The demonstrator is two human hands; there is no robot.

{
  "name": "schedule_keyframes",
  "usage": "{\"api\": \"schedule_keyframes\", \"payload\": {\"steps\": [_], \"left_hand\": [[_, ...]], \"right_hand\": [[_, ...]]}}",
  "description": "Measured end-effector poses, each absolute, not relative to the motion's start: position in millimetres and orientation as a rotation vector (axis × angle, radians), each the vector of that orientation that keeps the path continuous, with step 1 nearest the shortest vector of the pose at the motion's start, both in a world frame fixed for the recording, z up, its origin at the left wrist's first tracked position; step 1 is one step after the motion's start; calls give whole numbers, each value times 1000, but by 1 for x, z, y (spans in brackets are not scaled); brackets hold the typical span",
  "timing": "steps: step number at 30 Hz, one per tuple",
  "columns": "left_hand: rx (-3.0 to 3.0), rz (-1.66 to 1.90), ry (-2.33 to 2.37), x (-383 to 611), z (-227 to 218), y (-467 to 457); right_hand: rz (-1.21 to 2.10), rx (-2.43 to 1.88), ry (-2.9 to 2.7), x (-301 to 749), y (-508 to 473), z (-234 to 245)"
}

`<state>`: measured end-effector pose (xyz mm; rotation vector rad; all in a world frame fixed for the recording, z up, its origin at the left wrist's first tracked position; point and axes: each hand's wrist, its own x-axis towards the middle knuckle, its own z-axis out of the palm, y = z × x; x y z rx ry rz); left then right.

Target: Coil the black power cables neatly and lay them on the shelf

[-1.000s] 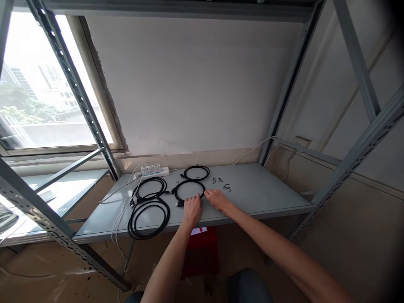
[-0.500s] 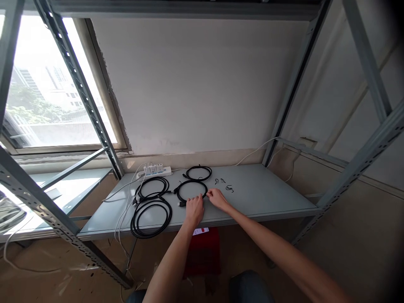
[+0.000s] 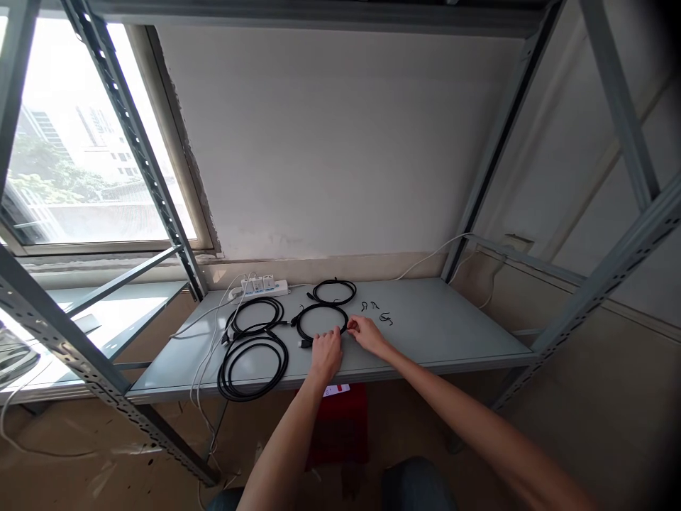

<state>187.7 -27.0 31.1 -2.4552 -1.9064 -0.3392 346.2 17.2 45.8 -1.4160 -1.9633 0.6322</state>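
Observation:
A coiled black cable (image 3: 320, 306) lies flat on the grey shelf, its plug ends at the left of the loop. My left hand (image 3: 326, 353) is closed on the coil's lower right part. Fingers of my right hand (image 3: 367, 335) are pinched together at the coil's right side; whatever is between them is too small to make out. Just beyond my right hand lie short black twist ties (image 3: 385, 319), with a few more pieces (image 3: 364, 306) behind them.
Behind lies a smaller black coil (image 3: 334, 280). Two larger coils, one rear (image 3: 257, 333) and one front (image 3: 250, 398), rest on the left. A white power strip (image 3: 274, 289) with trailing white cords stands at the back. Metal posts frame the shelf (image 3: 452, 326); a red stool (image 3: 340, 426) is below.
Both hands stay at the same coil, with only slight finger movement at the right. The whole view has shifted a little; the coils and ties keep their places.

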Motion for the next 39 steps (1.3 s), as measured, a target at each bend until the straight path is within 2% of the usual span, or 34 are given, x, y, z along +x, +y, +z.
{"api": "schedule_keyframes", "payload": {"steps": [4, 8, 13, 19, 22, 26, 30, 35, 37, 39], "left_hand": [[-2461, -306, -1899, 187, 31, -27], [-2467, -299, -1900, 187, 33, -29], [-2467, -329, -1896, 187, 34, -29], [-2459, -324, -1904, 187, 34, -29], [-2459, -318, -1908, 187, 33, -29], [-2466, -321, -1928, 187, 33, -28], [-2471, -336, -1915, 187, 32, -28], [-2465, -321, -1898, 187, 33, -29], [-2462, -306, -1888, 188, 34, -29], [-2458, -306, -1873, 187, 35, -30]], "right_hand": [[-109, -1419, -2394, 350, 9, 55], [-524, -1280, -2699, 348, 9, 59], [-763, -1082, -2780, 350, 16, 54], [-795, -1045, -2854, 353, 18, 62], [-680, -1128, -2866, 351, 16, 66], [-306, -1469, -2586, 345, 11, 65], [321, -1673, -2111, 340, 13, 63], [1179, -1523, -1601, 342, 19, 57], [1286, -1477, -1480, 343, 20, 50], [1219, -1424, -1504, 344, 18, 41]]}}
